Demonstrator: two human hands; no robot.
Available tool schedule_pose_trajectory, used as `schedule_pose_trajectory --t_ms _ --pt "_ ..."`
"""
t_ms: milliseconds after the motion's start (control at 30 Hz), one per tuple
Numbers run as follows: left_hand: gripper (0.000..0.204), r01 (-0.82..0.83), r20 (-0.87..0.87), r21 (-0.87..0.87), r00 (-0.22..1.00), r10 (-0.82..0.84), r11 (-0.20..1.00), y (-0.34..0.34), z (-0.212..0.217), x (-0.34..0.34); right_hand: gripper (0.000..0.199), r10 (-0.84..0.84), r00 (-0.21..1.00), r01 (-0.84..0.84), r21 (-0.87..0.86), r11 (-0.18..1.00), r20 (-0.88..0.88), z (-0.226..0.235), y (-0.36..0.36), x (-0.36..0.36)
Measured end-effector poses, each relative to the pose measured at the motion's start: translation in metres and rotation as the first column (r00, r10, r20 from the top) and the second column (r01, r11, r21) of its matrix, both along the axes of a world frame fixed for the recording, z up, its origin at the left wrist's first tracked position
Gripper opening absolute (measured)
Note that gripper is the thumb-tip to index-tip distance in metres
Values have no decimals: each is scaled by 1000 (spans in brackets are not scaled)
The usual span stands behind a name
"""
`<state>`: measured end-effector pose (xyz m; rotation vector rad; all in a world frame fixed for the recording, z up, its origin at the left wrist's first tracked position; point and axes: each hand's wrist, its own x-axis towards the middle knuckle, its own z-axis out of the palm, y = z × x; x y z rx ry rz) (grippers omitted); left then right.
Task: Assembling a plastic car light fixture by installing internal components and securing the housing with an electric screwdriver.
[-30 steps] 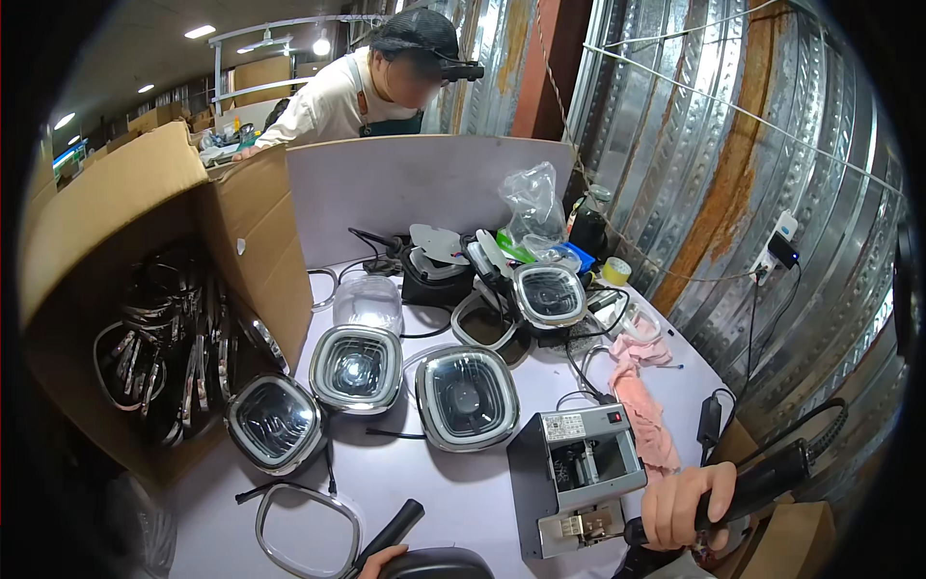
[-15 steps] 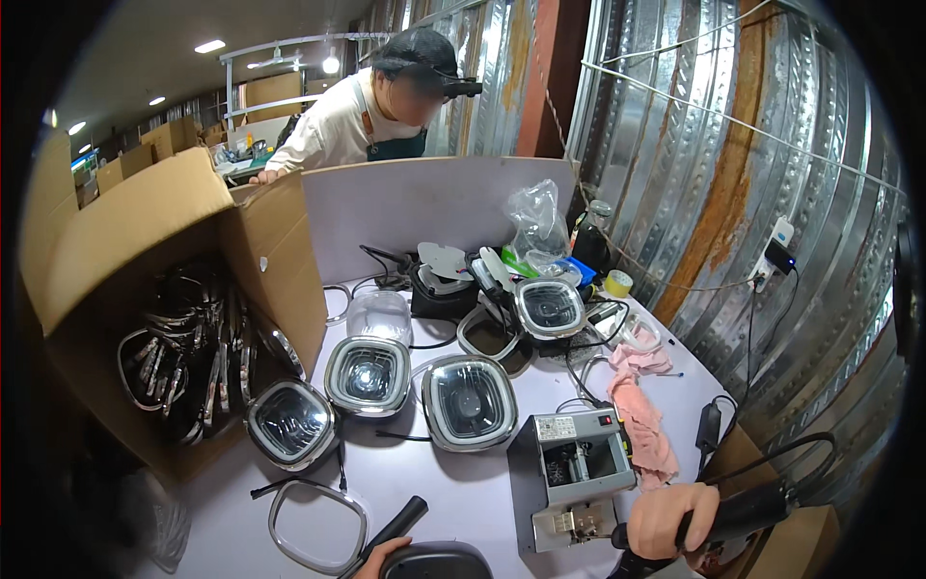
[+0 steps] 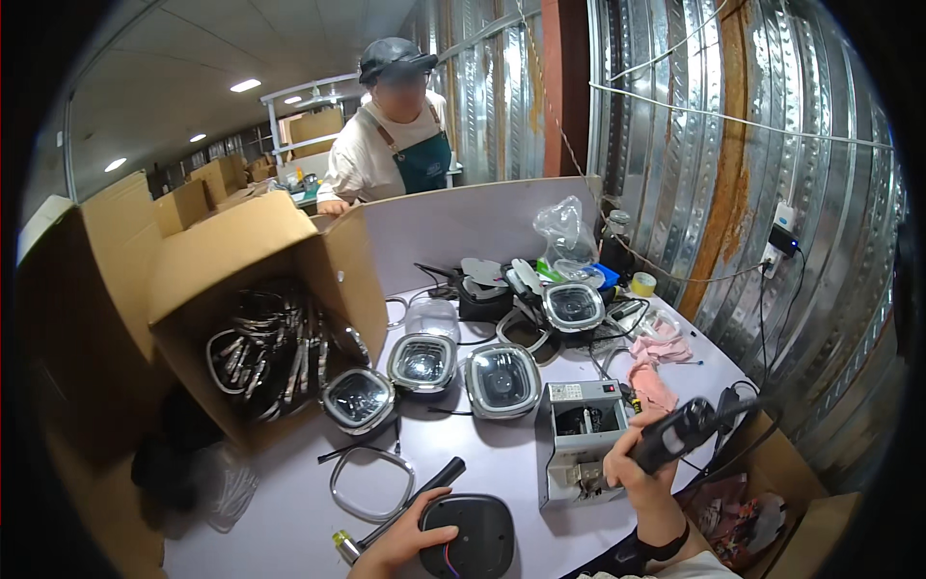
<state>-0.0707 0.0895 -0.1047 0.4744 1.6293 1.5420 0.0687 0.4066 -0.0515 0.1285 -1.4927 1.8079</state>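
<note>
Steadiness is judged the main need: the black rounded-square plastic housing [image 3: 470,534], lying at the near edge of the pale table [image 3: 289,502], should be pinned flat while the tool is brought square to it. The left hand [image 3: 405,536] is laid against the housing's left rim, fingers curled loosely, gripping nothing fully. The right hand [image 3: 635,475] is closed around a black corded power screwdriver [image 3: 680,434], wrist raised beside the grey metal box-shaped machine [image 3: 579,439].
</note>
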Motion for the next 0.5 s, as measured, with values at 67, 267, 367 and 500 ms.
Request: schedule_pose_trajectory --t_ms 67,267,367,500 --pt "83 -30 -3 17 1000 30 999 -1 -8 -1 49 269 962 -254 218 942 -42 9 1 1" --pt "81 -10 -13 84 1000 11 996 -3 -21 -1 41 -136 989 129 97 987 62 32 -26 -17" --pt "81 4 -50 79 999 0 997 -3 -15 2 42 -150 986 142 104 984 74 38 -22 -23" --pt "82 52 -84 38 995 -49 998 1 -6 3 43 405 913 -408 76 910 51 38 9 -14"
